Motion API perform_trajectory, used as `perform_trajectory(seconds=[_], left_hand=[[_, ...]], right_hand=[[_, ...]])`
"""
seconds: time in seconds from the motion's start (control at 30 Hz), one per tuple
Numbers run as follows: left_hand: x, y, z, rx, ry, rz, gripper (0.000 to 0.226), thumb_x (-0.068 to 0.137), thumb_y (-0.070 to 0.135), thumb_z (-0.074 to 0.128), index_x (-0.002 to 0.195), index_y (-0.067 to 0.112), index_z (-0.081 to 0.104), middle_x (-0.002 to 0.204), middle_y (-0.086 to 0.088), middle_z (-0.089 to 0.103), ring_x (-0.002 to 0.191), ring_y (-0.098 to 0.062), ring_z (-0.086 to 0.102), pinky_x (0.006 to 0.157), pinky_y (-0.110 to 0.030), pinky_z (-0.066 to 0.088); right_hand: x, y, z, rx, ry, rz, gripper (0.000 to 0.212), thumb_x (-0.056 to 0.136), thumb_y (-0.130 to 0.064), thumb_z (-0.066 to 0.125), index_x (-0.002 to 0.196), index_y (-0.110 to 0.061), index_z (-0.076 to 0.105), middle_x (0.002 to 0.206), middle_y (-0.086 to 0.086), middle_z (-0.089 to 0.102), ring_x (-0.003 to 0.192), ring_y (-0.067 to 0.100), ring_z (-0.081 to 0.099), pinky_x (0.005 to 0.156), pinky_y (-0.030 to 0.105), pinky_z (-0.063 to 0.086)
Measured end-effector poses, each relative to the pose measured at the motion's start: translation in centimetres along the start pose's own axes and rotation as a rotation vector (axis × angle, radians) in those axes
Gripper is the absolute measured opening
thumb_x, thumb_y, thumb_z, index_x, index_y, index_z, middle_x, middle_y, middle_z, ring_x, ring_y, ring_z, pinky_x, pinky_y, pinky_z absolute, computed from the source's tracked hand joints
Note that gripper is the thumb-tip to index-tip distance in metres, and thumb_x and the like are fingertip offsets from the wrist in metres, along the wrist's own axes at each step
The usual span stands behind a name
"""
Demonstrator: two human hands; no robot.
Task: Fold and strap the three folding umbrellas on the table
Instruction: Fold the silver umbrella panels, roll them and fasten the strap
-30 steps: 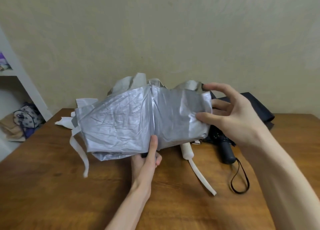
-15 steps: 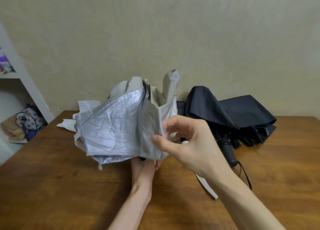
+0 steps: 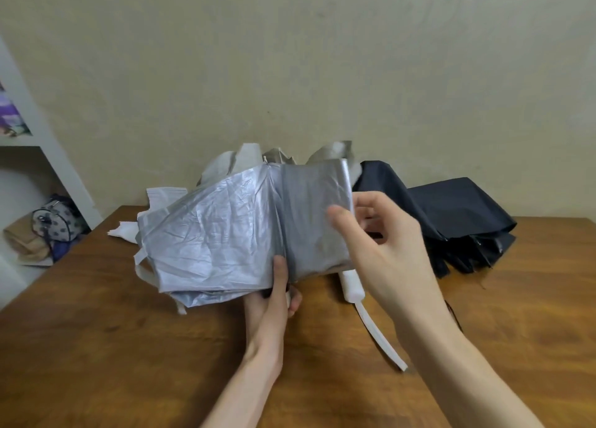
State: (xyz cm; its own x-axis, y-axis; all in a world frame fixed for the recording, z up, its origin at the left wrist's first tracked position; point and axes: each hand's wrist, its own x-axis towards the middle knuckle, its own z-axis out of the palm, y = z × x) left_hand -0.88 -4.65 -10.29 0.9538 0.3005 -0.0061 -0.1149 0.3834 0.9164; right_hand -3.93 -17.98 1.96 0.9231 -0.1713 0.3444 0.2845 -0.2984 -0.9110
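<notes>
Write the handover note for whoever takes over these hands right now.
Left hand grips the silver umbrella at its base, thumb on the canopy.
Right hand pinches the canopy's right edge, mid-fold.
Black umbrella lies loose on the wooden table, rear right.
White umbrella handle and its white strap poke out from behind the silver one; the rest is mostly hidden.
Done: no umbrella visibly strapped.
Left: finish pleating the silver one, wrap and strap it, then the other two.
</notes>
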Motion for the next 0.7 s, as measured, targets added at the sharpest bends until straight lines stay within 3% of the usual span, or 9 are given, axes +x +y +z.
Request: perform_trajectory(seconds=[0.07,0.17,0.23,0.33,0.43,0.6,0.7], left_hand=[[-0.2,0.1,-0.1,-0.021,-0.027,-0.006,0.061,0.082,0.066,0.067,0.135,0.036,0.061,0.08,0.001,0.053,0.055,-0.011,0.04,0.056,-0.023,0.036],[-0.5,0.5,0.0,-0.005,-0.038,-0.024,0.059,0.083,0.068,0.064,0.139,0.05,0.055,0.093,0.013,0.067,0.057,-0.01,0.044,0.068,-0.028,0.043],[-0.6,0.6,0.0,-0.011,-0.04,-0.046,0.063,0.081,0.072,0.063,0.141,0.053,0.052,0.105,0.011,0.069,0.055,-0.01,0.046,0.06,-0.021,0.044],[-0.8,1.0,0.0,-0.034,-0.067,-0.114,0.074,0.079,0.076,0.061,0.147,0.047,0.05,0.106,-0.002,0.063,0.052,-0.009,0.047,0.046,-0.014,0.041],[-0.9,1.4,0.0,-0.08,-0.095,-0.16,0.08,0.077,0.076,0.062,0.147,0.039,0.053,0.094,-0.002,0.062,0.05,-0.008,0.046,0.043,-0.015,0.033],[-1.0,1.5,0.3,-0.05,-0.1,-0.186,0.072,0.079,0.073,0.063,0.142,0.04,0.056,0.108,-0.001,0.069,0.055,-0.009,0.053,0.047,-0.017,0.039],[-0.9,1.3,0.3,-0.047,-0.106,-0.175,0.078,0.079,0.071,0.064,0.142,0.026,0.058,0.098,-0.004,0.071,0.06,-0.013,0.058,0.046,-0.021,0.034]], right_hand=[[0.5,0.6,-0.4,-0.17,-0.057,0.074,0.035,0.084,-0.057,0.076,0.107,-0.033,0.064,0.098,-0.011,0.07,0.086,0.004,0.068,0.076,0.027,0.058],[1.1,0.9,-1.6,-0.281,-0.123,0.023,0.012,0.096,-0.034,0.074,0.107,-0.029,0.072,0.094,-0.009,0.075,0.088,0.004,0.071,0.077,0.033,0.064],[1.5,1.0,-2.3,-0.228,-0.094,-0.031,0.006,0.099,-0.025,0.072,0.103,-0.027,0.077,0.093,-0.004,0.078,0.089,0.012,0.075,0.082,0.045,0.065],[1.6,0.7,-2.5,-0.088,-0.062,-0.079,0.011,0.101,-0.018,0.072,0.101,-0.025,0.081,0.093,-0.004,0.08,0.092,0.014,0.076,0.085,0.044,0.065],[1.3,0.1,-2.3,0.093,-0.07,-0.085,0.012,0.102,-0.016,0.072,0.104,-0.02,0.083,0.095,-0.007,0.082,0.093,0.009,0.077,0.075,0.025,0.062],[1.1,-0.2,-2.1,0.172,-0.074,-0.076,0.012,0.1,-0.019,0.074,0.104,-0.016,0.085,0.096,0.002,0.083,0.095,0.017,0.08,0.087,0.038,0.065],[1.3,0.0,-2.5,0.188,-0.035,-0.015,0.013,0.092,-0.023,0.082,0.102,-0.016,0.085,0.094,-0.001,0.084,0.094,0.014,0.08,0.089,0.037,0.065]])
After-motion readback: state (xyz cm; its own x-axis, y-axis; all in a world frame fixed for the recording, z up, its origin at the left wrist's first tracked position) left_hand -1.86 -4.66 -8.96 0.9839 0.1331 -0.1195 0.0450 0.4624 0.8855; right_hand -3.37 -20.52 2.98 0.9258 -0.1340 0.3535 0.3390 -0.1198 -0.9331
